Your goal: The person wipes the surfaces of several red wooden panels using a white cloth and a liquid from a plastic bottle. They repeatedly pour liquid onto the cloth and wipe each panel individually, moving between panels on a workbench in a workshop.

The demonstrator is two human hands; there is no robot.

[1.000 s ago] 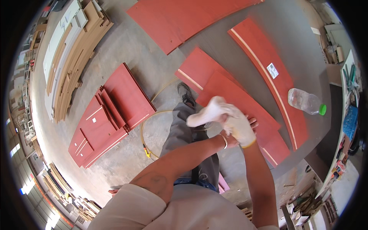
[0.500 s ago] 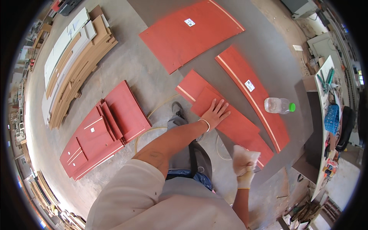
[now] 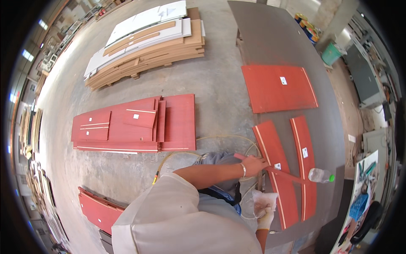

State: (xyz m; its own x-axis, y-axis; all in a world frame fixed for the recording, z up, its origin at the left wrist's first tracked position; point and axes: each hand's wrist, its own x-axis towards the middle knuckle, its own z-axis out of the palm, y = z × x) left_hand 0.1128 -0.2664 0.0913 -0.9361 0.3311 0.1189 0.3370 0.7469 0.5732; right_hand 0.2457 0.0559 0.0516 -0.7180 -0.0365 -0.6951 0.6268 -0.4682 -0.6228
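Observation:
My left hand (image 3: 254, 166), bare with a bracelet at the wrist, grips a narrow red board (image 3: 286, 174) tipped up nearly edge-on. That board crosses above a red panel (image 3: 270, 144) with a light edge strip and a white label, and its far end reaches a second such panel (image 3: 297, 131). Closer to me, my right hand (image 3: 265, 218) wears a pale glove and is closed on a white cloth (image 3: 264, 199) stained reddish, beside the first panel's near end. A wider red panel (image 3: 277, 91) lies farther back on the dark table (image 3: 270, 34).
A clear bottle (image 3: 319, 175) with a green cap stands or lies at the table's right; I cannot tell which. Stacked red panels (image 3: 182, 118) lie left, with white and brown boards (image 3: 186, 44) beyond. A yellow hose (image 3: 169, 155) curves on the floor. Tools fill a side bench (image 3: 359, 186).
My left hand has gone from lying flat on the stacked boards to gripping one raised board. The panel beneath it is now uncovered, its label showing. The view has turned leftward.

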